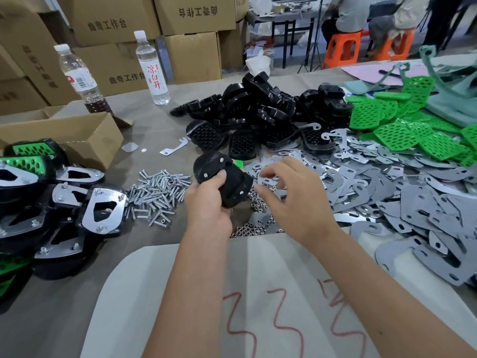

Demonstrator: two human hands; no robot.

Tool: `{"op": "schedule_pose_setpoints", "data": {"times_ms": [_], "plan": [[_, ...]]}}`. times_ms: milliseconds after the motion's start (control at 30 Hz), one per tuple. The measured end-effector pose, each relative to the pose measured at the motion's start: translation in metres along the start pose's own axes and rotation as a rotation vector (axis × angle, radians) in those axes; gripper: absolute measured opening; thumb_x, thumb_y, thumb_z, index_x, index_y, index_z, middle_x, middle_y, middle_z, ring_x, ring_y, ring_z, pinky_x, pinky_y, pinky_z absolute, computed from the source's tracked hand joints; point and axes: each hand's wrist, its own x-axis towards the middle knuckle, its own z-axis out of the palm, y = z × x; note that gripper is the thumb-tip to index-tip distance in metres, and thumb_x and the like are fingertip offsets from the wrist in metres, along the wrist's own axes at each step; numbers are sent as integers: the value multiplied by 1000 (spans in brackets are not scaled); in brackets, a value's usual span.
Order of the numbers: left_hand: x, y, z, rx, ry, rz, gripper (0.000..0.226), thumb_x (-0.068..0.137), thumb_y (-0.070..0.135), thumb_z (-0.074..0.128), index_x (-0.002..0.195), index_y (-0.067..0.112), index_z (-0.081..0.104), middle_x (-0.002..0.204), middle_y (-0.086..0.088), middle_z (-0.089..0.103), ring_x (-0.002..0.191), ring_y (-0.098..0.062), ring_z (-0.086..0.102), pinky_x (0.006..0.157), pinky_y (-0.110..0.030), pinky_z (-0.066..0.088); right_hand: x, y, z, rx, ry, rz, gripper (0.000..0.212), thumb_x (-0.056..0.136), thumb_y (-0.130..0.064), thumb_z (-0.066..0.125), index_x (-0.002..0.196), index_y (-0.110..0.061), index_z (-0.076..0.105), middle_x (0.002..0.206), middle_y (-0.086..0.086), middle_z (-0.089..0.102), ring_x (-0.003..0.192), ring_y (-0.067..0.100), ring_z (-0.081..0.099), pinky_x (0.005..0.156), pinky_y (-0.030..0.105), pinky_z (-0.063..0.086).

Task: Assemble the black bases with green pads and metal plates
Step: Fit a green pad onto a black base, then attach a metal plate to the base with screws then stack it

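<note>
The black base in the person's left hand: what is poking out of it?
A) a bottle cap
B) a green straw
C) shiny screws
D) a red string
C: the left hand grips the black base, and silver screw ends show on its face.

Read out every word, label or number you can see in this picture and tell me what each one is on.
"曲奇工作台": printed on the cardboard boxes stacked behind the table; upside down on one.
"凉白开": red characters on the label of the clear water bottle.
Label on the other bottle: too small and blurred to read.
Red scrawl on the white sheet in front of the person: looks like "3 3", not clearly legible.
</note>
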Motion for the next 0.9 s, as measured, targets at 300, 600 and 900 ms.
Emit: {"op": "schedule_pose_setpoints", "data": {"times_ms": [300,600,900], "plan": [[-7,-13,9,56,-111,-10,28,87,-4,73,112,8,72,107,-15,79,99,-35,76,75,-47,64,8,15,-26,-364,167,327,15,96,-26,67,106,-16,71,105,4,67,109,27,50,83,27,35],[-19,-33,23,260,-230,13,28,85,-2,73,113,4,73,108,-18,78,102,-38,75,82,-55,63,20,51,-66,-255,215,580,22,89,-37,80,78,-27,64,90,-1,69,99,24,63,81,34,44],[-28,-40,27,341,-311,69,20,85,-3,74,103,7,75,102,-17,79,93,-36,77,74,-50,65,4,74,-140,-359,37,592,29,82,-45,84,91,-22,68,93,7,72,87,26,64,75,34,48]]}}
